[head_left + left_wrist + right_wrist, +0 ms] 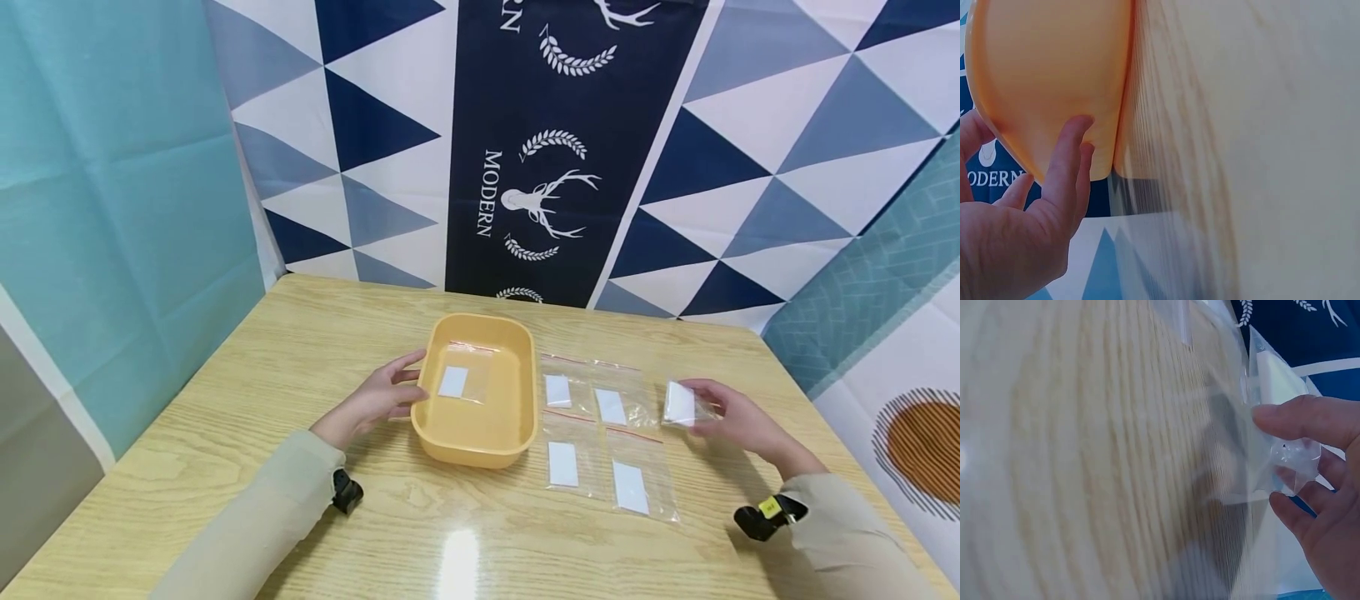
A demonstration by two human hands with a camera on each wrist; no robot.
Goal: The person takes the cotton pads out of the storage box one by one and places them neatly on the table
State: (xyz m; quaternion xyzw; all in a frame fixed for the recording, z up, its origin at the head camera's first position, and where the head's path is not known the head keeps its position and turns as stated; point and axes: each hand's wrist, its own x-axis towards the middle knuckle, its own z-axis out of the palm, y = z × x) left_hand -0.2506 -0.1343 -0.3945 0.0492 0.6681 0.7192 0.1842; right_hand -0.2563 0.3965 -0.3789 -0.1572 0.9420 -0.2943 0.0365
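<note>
A yellow plastic basin (480,450) sits mid-table with a clear zip bag (474,385) inside, which has a white piece in it. My left hand (378,396) grips the basin's left side, thumb at the rim and fingers along the outer wall (1041,81). In the right wrist view, my right hand (1329,487) pinches another clear zip bag (1297,456) between thumb and fingers. A white piece (679,404) shows inside that bag, and its plastic is crumpled near the fingers. The held bag is right of the bags on the table.
Between the basin and my right hand, several clear zip bags (592,487) with white pieces lie in two rows, red strips along some tops. The wooden table (360,525) meets a patterned cloth (390,167) at its back edge. Each wrist carries a small black camera (347,492).
</note>
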